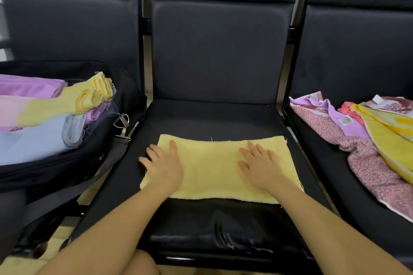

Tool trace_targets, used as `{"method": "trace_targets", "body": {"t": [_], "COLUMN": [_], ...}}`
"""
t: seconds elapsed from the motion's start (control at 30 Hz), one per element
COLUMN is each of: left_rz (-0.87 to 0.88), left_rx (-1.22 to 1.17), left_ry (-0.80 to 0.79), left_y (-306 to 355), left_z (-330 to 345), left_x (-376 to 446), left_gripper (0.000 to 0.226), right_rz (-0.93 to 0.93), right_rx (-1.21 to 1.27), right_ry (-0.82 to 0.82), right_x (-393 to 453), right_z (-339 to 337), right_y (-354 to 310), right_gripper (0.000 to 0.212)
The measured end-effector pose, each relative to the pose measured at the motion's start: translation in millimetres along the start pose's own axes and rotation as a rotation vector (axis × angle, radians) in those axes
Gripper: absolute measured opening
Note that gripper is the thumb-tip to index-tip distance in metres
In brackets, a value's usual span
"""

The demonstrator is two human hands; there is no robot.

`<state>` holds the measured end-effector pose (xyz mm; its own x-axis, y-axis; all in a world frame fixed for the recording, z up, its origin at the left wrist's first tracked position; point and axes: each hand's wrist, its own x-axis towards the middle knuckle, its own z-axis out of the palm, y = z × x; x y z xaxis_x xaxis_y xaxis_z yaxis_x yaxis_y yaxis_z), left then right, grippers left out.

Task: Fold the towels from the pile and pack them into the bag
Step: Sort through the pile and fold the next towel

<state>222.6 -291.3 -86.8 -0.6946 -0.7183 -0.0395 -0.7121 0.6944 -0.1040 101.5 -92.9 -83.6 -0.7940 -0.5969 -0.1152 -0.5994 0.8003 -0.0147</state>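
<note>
A pale yellow towel (212, 163) lies flat as a wide rectangle on the middle black seat (214, 116). My left hand (164, 165) rests palm down on its left end, fingers straight and partly over the edge. My right hand (260, 166) presses flat on the right half with spread fingers. On the left seat a black bag (55, 165) lies open, holding folded purple, pink, yellow and blue towels (51, 105). A loose pile of towels (368, 136) in floral pink, purple, red and yellow lies on the right seat.
Three black padded seats stand in a row with tall backrests (219, 47). The bag's grey strap (105, 163) and metal clip (123, 123) hang over the gap between the left and middle seats. Pale floor tiles (58, 239) show below.
</note>
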Motion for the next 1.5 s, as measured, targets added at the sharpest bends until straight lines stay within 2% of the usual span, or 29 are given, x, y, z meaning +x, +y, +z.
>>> {"method": "trace_targets", "body": {"t": [0.13, 0.33, 0.53, 0.67, 0.8, 0.87, 0.93, 1.03, 1.13, 1.2, 1.27, 1.37, 1.43, 1.5], "left_rz": [0.048, 0.098, 0.182, 0.303, 0.377, 0.424, 0.479, 0.496, 0.537, 0.568, 0.561, 0.544, 0.574, 0.572], "left_rx": [0.016, -0.068, -0.506, -0.752, -0.777, -0.761, -0.701, -0.675, -0.674, -0.664, -0.662, -0.774, -0.931, -0.976], "left_ry": [0.138, 0.21, 0.386, 0.541, 0.614, 0.645, 0.678, 0.642, 0.608, 0.612, 0.546, 0.369, 0.173, 0.096], "left_y": [-7, -13, -28, -32, -32, -29, -22, -4, 23, 44, 67, 96, 110, 112], "left_z": [2, 2, -22, -34, -38, -42, -47, -56, -60, -63, -65, -67, -66, -59], "left_x": [6, 11, 13, 9, 7, 2, -5, -17, -25, -31, -36, -38, -38, -34], "left_gripper": [0.062, 0.045, 0.048, 0.045, 0.04, 0.035, 0.029, 0.028, 0.028, 0.028, 0.031, 0.038, 0.046, 0.044], "right_rz": [-0.071, -0.116, -0.12, -0.135, -0.188, -0.226, -0.248, -0.161, -0.122, -0.132, -0.072, 0.093, 0.162, 0.184], "right_rx": [0.005, -0.004, -0.032, 0.06, 0.226, 0.294, 0.218, 0.059, 0.031, 0.044, 0.142, 0.361, 0.479, 0.536], "right_ry": [0.037, -0.089, -0.097, -0.139, -0.158, -0.107, -0.016, 0.108, 0.073, 0.095, 0.206, 0.345, 0.381, 0.403], "right_x": [13, 21, 31, 35, 34, 27, 18, 2, -13, -22, -26, -27, -26, -26], "right_z": [0, 14, 23, 24, 18, 13, 9, 4, 2, 2, 1, -5, -7, -9], "right_y": [-15, -20, -36, -68, -87, -78, -62, -34, -5, 9, 17, 21, 22, 23], "right_gripper": [0.052, 0.062, 0.064, 0.064, 0.062, 0.058, 0.053, 0.048, 0.045, 0.041, 0.036, 0.035, 0.036, 0.037]}}
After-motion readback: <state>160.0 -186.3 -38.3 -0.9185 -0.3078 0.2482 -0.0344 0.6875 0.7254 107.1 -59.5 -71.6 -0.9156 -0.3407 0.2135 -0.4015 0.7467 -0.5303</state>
